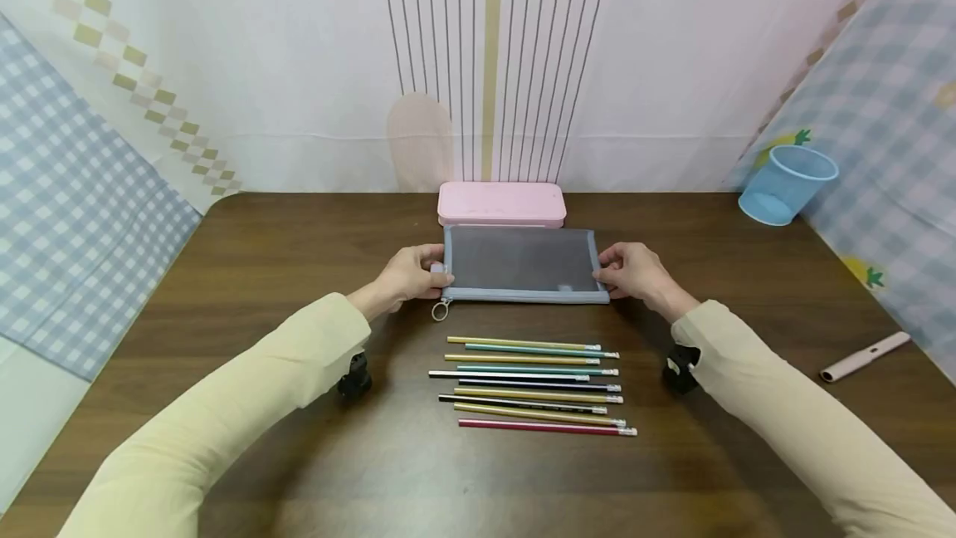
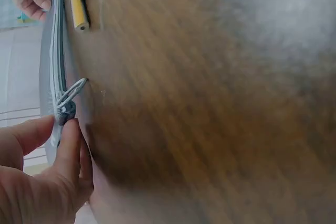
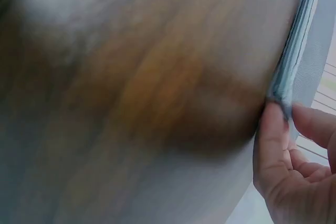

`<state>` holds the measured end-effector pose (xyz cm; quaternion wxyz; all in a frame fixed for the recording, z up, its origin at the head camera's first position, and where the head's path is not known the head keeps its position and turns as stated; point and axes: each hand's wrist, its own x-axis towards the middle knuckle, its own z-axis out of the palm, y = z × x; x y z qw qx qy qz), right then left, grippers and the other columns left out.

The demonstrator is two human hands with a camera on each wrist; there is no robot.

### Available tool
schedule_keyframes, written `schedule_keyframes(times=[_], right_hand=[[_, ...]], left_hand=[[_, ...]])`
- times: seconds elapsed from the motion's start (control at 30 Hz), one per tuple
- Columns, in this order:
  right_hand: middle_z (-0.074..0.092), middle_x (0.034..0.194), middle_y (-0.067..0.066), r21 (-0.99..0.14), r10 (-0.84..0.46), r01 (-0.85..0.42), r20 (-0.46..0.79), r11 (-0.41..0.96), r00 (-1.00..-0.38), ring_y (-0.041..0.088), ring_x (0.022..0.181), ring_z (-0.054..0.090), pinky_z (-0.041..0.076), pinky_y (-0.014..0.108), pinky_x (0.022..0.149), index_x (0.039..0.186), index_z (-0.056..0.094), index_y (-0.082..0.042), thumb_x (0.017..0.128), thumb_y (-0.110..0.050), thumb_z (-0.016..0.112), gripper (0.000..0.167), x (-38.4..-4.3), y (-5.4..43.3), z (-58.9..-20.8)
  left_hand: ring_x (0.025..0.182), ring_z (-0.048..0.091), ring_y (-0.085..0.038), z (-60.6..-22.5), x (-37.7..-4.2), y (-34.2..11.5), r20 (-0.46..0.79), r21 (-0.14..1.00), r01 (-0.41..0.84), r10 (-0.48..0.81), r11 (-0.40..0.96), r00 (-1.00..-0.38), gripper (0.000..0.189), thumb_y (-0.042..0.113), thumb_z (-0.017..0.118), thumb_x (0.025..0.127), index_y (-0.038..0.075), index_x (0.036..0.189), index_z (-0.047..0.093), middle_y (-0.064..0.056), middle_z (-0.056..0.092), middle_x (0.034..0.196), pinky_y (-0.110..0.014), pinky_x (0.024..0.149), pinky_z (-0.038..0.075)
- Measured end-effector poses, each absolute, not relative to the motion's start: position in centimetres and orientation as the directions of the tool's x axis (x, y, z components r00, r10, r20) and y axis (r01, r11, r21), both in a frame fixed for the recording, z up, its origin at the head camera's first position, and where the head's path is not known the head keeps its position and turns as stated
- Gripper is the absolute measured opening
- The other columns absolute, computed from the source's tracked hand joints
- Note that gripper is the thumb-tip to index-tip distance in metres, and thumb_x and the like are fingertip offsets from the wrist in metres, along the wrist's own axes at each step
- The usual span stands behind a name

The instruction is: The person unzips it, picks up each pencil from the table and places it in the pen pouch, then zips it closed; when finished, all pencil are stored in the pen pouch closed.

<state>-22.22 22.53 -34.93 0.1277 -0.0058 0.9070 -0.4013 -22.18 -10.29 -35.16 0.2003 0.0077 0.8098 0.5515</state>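
A grey mesh zip pouch (image 1: 523, 260) with a pale blue border lies between my two hands, its zipped edge toward me. My left hand (image 1: 409, 276) pinches its left end beside the zip pull, from which a metal ring (image 1: 441, 310) hangs. At the other end, my right hand (image 1: 635, 274) pinches the pouch's edge between thumb and fingers. Both wrist views show thumb and fingertips closed on the pouch corners. Nearer me, several pencils (image 1: 530, 393) in gold, teal, black and red lie side by side, erasers to the right.
Behind the pouch stands a pink case (image 1: 502, 202) near the back edge. A blue translucent cup (image 1: 787, 185) is at the back right corner. On the right side of the table (image 1: 246, 256) lies a pale pink, stick-like tool (image 1: 865, 357). Patterned cloth hangs around the table.
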Motion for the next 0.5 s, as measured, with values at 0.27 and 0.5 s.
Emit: schedule_keyframes(times=[0.27,0.5], right_hand=[[0.057,0.087,0.013,-0.680,-0.129,-0.044,-0.074,0.732,-0.989,0.012,0.069,0.056,0.053,0.023,0.060,0.114,0.054,0.010,0.089,-0.006,0.061,0.030,-21.8,22.4,-34.7],[0.067,0.087,0.016,-0.691,-0.391,-0.375,0.144,0.617,-0.909,0.020,0.069,0.060,0.052,0.024,0.059,0.104,0.066,0.004,0.087,-0.003,0.064,0.018,-20.2,17.5,-33.7]], left_hand=[[0.075,0.058,-0.009,-35.3,-22.1,-10.1,-0.349,0.907,-0.267,0.227,0.327,-0.909,0.060,-0.001,0.060,0.090,0.004,0.144,0.035,-0.007,0.051,0.094,-0.027,0.072,0.057],[0.070,0.055,-0.007,-35.1,-21.8,-9.6,-0.418,0.904,-0.376,0.231,0.205,-0.878,0.062,-0.001,0.056,0.091,0.006,0.147,0.030,-0.008,0.048,0.103,-0.017,0.060,0.054]])
